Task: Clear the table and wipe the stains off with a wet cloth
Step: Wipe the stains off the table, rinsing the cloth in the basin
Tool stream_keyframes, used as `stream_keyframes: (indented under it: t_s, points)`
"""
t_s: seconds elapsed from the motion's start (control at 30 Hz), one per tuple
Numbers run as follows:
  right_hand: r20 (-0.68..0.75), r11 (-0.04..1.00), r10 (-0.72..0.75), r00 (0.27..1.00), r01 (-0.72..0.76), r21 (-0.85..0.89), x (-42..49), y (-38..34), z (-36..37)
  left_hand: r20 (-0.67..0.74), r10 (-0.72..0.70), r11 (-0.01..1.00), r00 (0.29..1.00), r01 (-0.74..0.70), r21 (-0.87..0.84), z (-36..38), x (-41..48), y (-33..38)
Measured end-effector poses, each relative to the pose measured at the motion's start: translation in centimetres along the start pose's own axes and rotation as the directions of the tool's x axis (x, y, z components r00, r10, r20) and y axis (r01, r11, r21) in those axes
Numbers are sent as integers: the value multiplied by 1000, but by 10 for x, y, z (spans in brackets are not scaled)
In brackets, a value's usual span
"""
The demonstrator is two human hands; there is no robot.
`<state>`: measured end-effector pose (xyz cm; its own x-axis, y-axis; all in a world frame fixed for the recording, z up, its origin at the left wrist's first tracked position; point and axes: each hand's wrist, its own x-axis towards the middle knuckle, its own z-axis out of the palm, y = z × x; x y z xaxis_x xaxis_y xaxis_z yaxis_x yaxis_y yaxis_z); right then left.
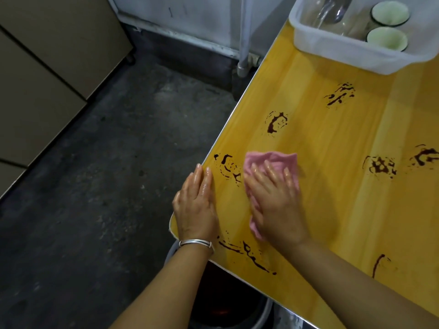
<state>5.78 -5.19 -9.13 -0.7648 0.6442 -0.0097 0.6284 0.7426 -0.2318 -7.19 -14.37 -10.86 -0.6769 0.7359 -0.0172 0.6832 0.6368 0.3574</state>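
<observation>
Right grip (275,200), fingers spread flat, presses the pink cloth (281,159) on the yellow counter (332,129), just beside a dark stain (228,166). Left grip (197,205), fingers straight and together, rests flat at the counter's edge. More stains lie beyond.

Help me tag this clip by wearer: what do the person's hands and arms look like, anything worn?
The left forearm and right forearm are bare, no sleeves in view. Neither the left hand nor the right hand is gloved; both look wet and glossy. A thin silver bangle circles the left wrist.
</observation>
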Motion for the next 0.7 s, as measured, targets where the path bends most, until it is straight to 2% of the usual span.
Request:
stream_keyframes:
  t_s: [0.07,0.17,0.23,0.3,0.43,0.57,0.63,0.7]
  points:
    - [10,999,-52,999,51,18,-10,19,-5,-7,3,1000,1000,-3,11,0,0,0]
    - [-57,989,148,987,-147,11,6,38,-16,-18,17,1000,1000,-17,22,-3,2,3]
    - [-32,947,321,946,-320,31,31,35,-18,-52,41,998,998,-38,54,-1,3,2]
    - [-11,934,357,934,-356,34,49,21,-15,-71,52,997,996,-47,64,2,3,2]
    - [-38,999,40,998,-39,31,46,-6,-3,-88,56,998,995,-52,45,1,3,0]
    - [18,963,-248,969,244,118,9,2,-1,-75,82,997,994,-81,15,0,3,-2]
    - [17,949,-283,959,277,153,-2,13,-2,-83,112,992,990,-116,-48,-2,3,-8]
    - [-27,969,-166,986,168,180,6,15,-2,-89,163,981,983,-171,-87,-3,4,-20]
